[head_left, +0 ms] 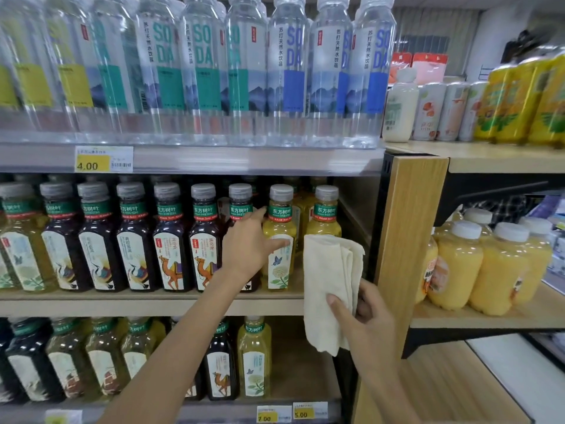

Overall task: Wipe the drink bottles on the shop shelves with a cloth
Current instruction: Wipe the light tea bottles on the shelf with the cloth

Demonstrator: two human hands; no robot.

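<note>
Here, in the middle of the frame, the left hand (pixel 247 243) reaches onto the middle shelf (pixel 153 306) and grips a yellow tea bottle (pixel 279 228). The thumb lies across its label and the forefinger is up by its neck. Dark tea bottles (pixel 174 237) stand in a row just left of it. Lower right of centre, the right hand (pixel 367 319) holds a folded cream cloth (pixel 330 280) upright, with the thumb pressed on the front and the fingers curled behind. The cloth hangs in front of the next yellow bottle (pixel 325 212), just beside the gripped one. Across the top of the frame stand clear soda water bottles (pixel 287 71) above a 4.00 price tag (pixel 104 159).
</note>
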